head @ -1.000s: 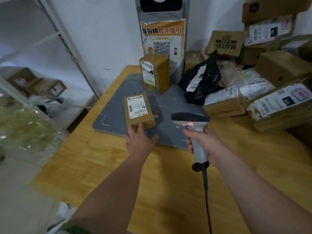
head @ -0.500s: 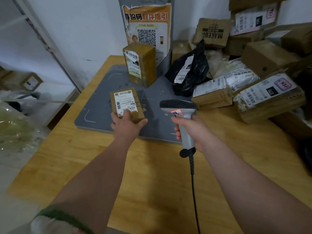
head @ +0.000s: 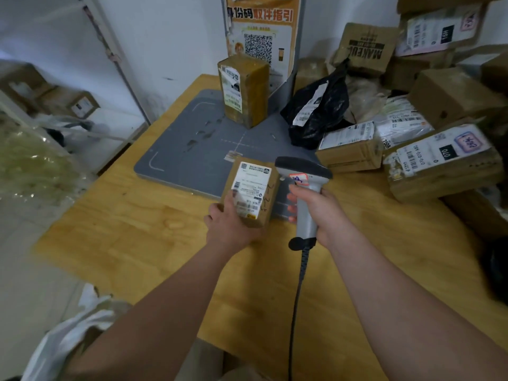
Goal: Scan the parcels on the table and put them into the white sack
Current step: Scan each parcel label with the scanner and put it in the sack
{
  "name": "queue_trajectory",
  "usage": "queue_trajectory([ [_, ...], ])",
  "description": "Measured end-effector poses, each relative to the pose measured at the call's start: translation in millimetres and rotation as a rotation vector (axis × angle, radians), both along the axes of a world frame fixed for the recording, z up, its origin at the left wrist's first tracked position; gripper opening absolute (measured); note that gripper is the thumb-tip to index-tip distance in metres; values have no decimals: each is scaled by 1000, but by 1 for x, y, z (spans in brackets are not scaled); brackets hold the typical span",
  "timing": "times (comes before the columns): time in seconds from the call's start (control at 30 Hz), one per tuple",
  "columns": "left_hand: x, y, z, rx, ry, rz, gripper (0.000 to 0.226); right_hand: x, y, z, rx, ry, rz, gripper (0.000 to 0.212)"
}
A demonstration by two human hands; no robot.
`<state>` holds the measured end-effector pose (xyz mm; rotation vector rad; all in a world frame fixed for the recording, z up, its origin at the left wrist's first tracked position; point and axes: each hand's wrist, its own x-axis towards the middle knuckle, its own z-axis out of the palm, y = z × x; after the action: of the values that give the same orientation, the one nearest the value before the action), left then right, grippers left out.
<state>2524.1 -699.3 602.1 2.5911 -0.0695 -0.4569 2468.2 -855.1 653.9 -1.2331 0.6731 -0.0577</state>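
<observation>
My left hand [head: 229,225] grips a small brown parcel [head: 251,192] by its near end, lifted over the front edge of the grey mat [head: 192,144], white label facing up. My right hand [head: 319,213] holds the grey barcode scanner [head: 303,176] by its handle, its head right beside the parcel's right side. The scanner cable [head: 295,306] hangs down toward me. A white sack [head: 64,343] shows at the lower left, below the table edge, partly hidden by my left arm.
A tall brown parcel [head: 244,90] stands at the back of the mat. A black bag parcel [head: 319,111] and a heap of labelled boxes [head: 439,158] fill the right side of the wooden table [head: 154,224]. Shelving [head: 68,105] stands on the left.
My left hand closed on the small parcel, lifted it off the mat and drew it toward me and right, next to the scanner head. My right hand kept hold of the scanner.
</observation>
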Motion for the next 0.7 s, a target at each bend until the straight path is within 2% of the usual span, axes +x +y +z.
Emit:
queue_trajectory([
  [0.07,-27,0,-7,-1,59,25,129,-17,-3,-2,39,34,24,10],
  [0.1,-39,-1,-12,-63,104,63,131,-28,-5,-3,63,49,46,10],
  [0.13,-51,-1,-15,-184,166,126,126,-38,-6,-3,83,65,73,8],
  [0.17,-64,-1,-18,-337,233,203,111,-48,-7,-5,94,80,99,7],
  [0.23,-89,-2,-19,-579,373,291,68,-68,-10,-8,110,95,130,7],
  [0.27,-99,-3,-20,-655,412,311,57,-77,-12,-9,118,98,136,8],
  [0.43,-138,-1,-17,-928,491,380,58,-112,-28,-8,134,97,177,17],
  [0.53,-153,0,-10,-1065,415,462,57,-125,-38,0,90,64,247,25],
  [0.63,-161,10,1,-1123,308,562,57,-135,-45,14,-31,-8,352,21],
  [0.7,-166,22,10,-1144,261,605,67,-141,-47,26,-131,-46,429,20],
])
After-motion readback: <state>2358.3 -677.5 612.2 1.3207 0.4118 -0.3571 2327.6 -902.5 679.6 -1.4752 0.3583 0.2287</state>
